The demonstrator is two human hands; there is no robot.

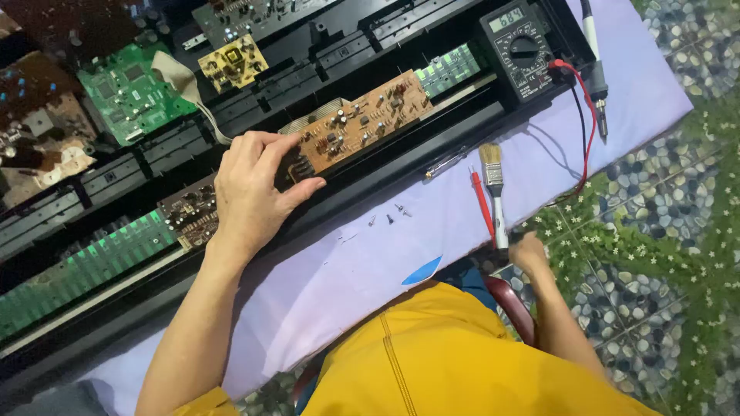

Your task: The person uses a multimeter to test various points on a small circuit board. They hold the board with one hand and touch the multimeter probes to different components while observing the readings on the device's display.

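1. A brown board (358, 123) is being gripped at its near-left end by the left hand (250, 189), the thumb pressed against the lower edge and the fingers curled over the top; it is being held tilted above the open black chassis (401, 166)
2. A grey ribbon cable (316, 115) is seen running from the board's far edge, so the board is being judged as lifted from its seat but not yet fully disconnected
3. The right hand (530, 253) is being lowered at the near edge of the pale cloth (347, 270), just beside the end of the brush (495, 196); motion blur is hiding the fingers, so it cannot be told whether they are spread or closed on the handle
4. A few small screws (389, 216) are being kept loose on the cloth, near the chassis edge, which suggests that the unscrewing is already done
5. A red probe (482, 204) is lying beside the brush, wired to the multimeter (520, 50) at the far right, and a soldering iron (595, 73) is resting just beside the meter; neither is being touched
6. Other boards are being left in place: a green board (135, 92) and a small yellow board (233, 63) at the far side
7. What is left, as judged: cleaning or checking of the lifted board, then refitting and screwing down
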